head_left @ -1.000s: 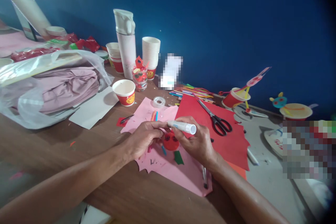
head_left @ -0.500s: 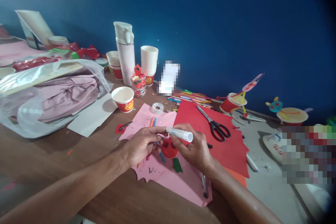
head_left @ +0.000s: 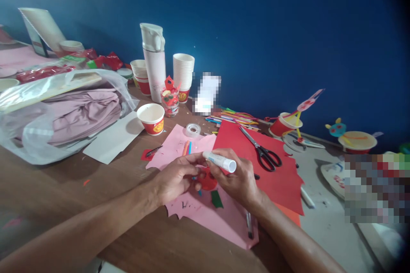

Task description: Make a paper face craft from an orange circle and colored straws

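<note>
My right hand (head_left: 238, 175) is closed around a white glue stick (head_left: 221, 162), slanted with its broad round end toward me. The fingers of my left hand (head_left: 179, 177) are bent together, the index fingertip at the stick's far end; anything pinched there is too small to make out. Just under both hands is a red paper disc (head_left: 209, 181) with dark marks, its left edge covered by my left fingers. Beneath lies a pink paper sheet (head_left: 224, 226) with a green paper scrap (head_left: 217, 199) on it.
Black-handled scissors (head_left: 267, 158) rest on red paper (head_left: 285, 187) to the right. A tape roll (head_left: 193, 129), a paper cup (head_left: 151, 120) and a white flask (head_left: 155, 68) stand beyond my hands. At left is a plastic bag (head_left: 73, 115) with cloth; a pen (head_left: 249, 225) lies near my right forearm.
My left fingers have shifted slightly right and now cover more of the red disc's left side. The glue stick stays in my right hand, almost unmoved. The view has tilted a little.
</note>
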The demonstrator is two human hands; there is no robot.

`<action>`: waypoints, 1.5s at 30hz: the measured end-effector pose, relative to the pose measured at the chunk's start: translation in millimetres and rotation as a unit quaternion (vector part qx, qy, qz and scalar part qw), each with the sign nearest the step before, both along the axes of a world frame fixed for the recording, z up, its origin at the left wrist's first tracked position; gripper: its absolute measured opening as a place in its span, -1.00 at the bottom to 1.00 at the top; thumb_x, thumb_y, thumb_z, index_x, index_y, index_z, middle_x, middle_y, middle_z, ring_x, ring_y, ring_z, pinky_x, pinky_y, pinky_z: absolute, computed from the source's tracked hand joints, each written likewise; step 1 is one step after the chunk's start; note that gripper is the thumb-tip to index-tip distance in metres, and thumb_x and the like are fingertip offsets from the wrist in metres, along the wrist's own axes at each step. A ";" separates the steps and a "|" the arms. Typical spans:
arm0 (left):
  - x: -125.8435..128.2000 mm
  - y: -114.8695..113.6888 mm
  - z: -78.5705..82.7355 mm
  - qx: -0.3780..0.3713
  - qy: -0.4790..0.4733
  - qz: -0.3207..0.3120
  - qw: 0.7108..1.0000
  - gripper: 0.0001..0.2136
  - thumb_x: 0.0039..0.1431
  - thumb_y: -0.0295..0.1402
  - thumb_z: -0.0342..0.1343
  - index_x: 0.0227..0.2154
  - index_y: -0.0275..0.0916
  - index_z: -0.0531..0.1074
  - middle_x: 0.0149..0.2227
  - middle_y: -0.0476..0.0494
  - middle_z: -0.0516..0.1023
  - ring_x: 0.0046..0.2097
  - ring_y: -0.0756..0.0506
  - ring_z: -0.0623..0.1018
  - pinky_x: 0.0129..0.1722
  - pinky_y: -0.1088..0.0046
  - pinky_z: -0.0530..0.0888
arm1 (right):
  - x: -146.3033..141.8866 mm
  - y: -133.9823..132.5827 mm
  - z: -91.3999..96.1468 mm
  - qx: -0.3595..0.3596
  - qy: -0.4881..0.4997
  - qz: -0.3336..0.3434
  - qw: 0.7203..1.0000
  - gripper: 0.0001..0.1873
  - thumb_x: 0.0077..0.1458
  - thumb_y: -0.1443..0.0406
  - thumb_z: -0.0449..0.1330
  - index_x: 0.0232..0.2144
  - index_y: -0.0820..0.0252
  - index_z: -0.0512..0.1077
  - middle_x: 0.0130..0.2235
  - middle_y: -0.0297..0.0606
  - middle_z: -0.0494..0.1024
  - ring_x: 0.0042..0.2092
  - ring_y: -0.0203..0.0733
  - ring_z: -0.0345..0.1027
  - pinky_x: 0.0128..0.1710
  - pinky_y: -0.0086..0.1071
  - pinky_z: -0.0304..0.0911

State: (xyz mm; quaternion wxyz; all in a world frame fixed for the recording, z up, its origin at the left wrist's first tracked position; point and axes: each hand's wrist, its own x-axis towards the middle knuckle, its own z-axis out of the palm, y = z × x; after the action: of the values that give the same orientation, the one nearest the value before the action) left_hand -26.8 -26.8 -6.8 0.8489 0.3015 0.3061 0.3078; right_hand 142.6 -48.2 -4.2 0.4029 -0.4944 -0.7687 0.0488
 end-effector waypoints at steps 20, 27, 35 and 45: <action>-9.2 5.1 -4.0 -0.057 -0.094 0.012 0.994 -0.70 -0.08 -0.63 0.09 -0.23 -0.30 0.50 -0.33 -0.06 0.36 -0.42 0.08 0.35 -0.53 0.55 0.29 | 4.9 -0.1 3.2 0.018 -0.011 -0.007 1.000 -0.85 0.10 0.26 0.13 -0.26 0.15 0.41 -0.34 -0.27 0.57 -0.44 -0.31 0.43 -0.46 -0.48 0.28; -10.7 5.0 -0.4 -0.056 -0.142 -0.001 0.988 -0.73 -0.03 -0.63 0.08 -0.23 -0.32 0.46 -0.31 -0.04 0.34 -0.42 0.10 0.34 -0.54 0.57 0.31 | 5.1 0.7 -1.4 0.070 -0.012 0.015 0.997 -0.85 0.08 0.28 0.16 -0.24 0.14 0.38 -0.38 -0.29 0.55 -0.44 -0.31 0.42 -0.42 -0.49 0.29; -7.4 3.2 -4.8 -0.039 -0.132 -0.020 0.990 -0.76 -0.01 -0.60 0.09 -0.24 -0.30 0.46 -0.39 -0.01 0.33 -0.45 0.11 0.34 -0.55 0.58 0.31 | 5.0 1.2 0.4 0.066 -0.013 0.035 0.997 -0.81 0.09 0.30 0.16 -0.19 0.11 0.36 -0.37 -0.30 0.56 -0.42 -0.30 0.42 -0.39 -0.48 0.31; -0.4 -1.5 6.4 0.091 0.058 -0.011 0.994 -0.67 0.00 -0.54 0.10 -0.12 -0.27 0.43 -0.48 -0.01 0.39 -0.60 0.10 0.34 -0.67 0.58 0.22 | 3.6 -2.0 6.4 -0.006 0.007 0.020 1.000 -0.85 0.10 0.26 0.14 -0.24 0.14 0.39 -0.33 -0.30 0.56 -0.38 -0.28 0.45 -0.42 -0.48 0.26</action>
State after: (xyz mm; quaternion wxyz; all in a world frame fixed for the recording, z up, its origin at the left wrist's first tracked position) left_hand -27.2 -28.2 -0.4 0.8019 0.3984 0.3225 0.3070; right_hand 146.2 -50.3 2.2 0.4039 -0.4810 -0.7754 0.0649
